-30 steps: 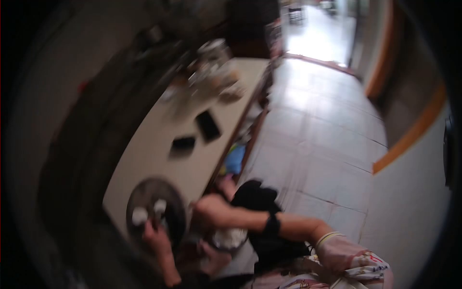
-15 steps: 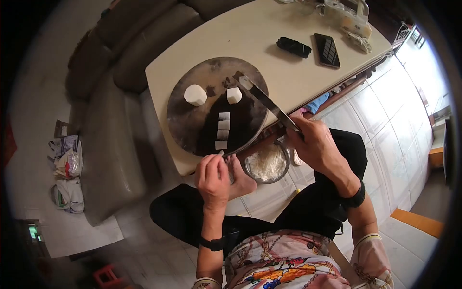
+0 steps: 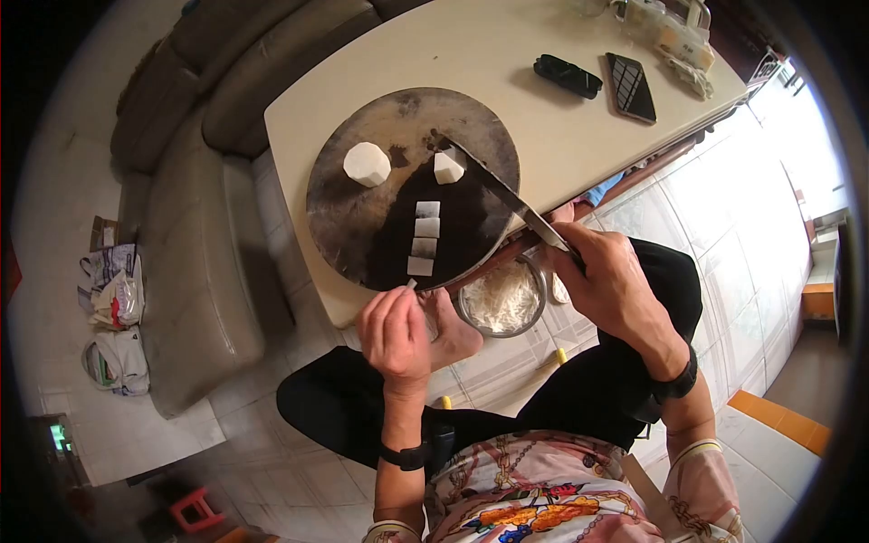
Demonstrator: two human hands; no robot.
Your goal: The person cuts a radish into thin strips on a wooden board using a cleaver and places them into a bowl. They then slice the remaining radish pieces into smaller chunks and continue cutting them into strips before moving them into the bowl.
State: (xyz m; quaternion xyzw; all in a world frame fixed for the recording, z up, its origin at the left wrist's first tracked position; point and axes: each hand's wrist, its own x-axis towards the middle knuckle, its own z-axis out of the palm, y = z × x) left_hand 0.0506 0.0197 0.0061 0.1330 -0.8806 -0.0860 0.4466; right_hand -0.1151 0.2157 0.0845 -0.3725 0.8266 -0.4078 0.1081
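Observation:
My right hand is closed round the handle of a kitchen knife. The blade slants over the round chopping board, its tip beside a small block of white radish. At the board's near edge my left hand pinches a small white radish slice. Several thin square radish slices lie in a row on the dark wet part of the board. A larger rounded radish piece sits to the left.
The board rests on a cream table. A phone, a black case and plastic containers stand farther back. Below the table edge is a metal bowl with white shreds. A brown sofa stands left.
The knife has rolled, so its blade shows more edge-on, and its tip is closer to the radish block. My left hand keeps its pinch. The whole view has shifted slightly.

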